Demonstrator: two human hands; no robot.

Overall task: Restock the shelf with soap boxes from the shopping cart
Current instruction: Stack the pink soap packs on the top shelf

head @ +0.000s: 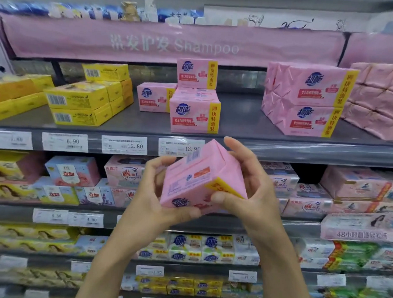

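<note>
Both hands, left (152, 192) and right (249, 189), gripped a tilted pink soap box (200, 179) just below the shelf (283, 149), its matching stack (194, 113) directly above.

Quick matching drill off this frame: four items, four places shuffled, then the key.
Items:
1. tilted pink soap box
2. yellow soap boxes
3. Shampoo banner
4. 12.80 price tag

Places:
a. on the front edge of the shelf
b. gripped by left hand and right hand
c. stacked at the shelf's left
d. hanging above the shelf

Pairs: 1-b, 2-c, 3-d, 4-a
</note>
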